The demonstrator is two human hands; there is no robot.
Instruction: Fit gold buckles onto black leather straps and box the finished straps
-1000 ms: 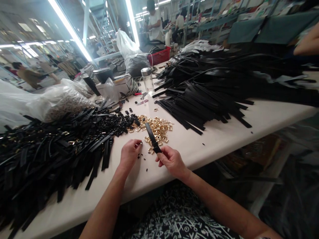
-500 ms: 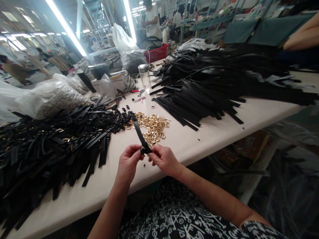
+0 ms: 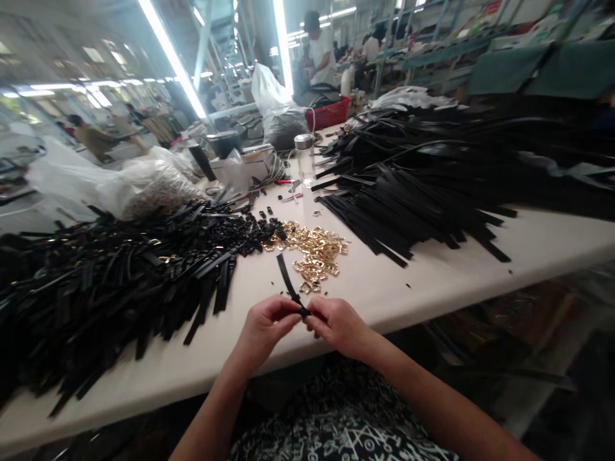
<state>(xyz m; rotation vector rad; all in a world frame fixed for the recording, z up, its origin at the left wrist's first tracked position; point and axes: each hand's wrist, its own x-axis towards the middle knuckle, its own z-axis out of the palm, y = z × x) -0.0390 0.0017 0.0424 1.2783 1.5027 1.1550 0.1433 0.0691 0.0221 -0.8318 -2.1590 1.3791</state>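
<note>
Between my two hands is a black strap [image 3: 287, 276], its free end rising toward the far side of the table. My left hand [image 3: 262, 330] pinches its near part from the left, thumb and forefinger closed. My right hand [image 3: 339, 326] grips the same part from the right, fingertips almost touching the left ones. What lies right under the fingertips is partly hidden. Just beyond the strap is a heap of gold metal buckles [image 3: 319, 250]. Small black loops [image 3: 262, 230] lie piled against its left side.
Finished-looking black straps with gold pieces [image 3: 120, 275] cover the left of the pale table [image 3: 384, 307]. Plain black strips [image 3: 384, 211] are heaped at the right. A glass bottle [image 3: 305, 163], plastic bags [image 3: 158, 182] and a red basket [image 3: 329, 114] stand farther back. People work in the background.
The view has swung left, so the table things sit farther right. Both hands still hold the strap, which has turned and now shows its narrower side; the fingertips are closer together.
</note>
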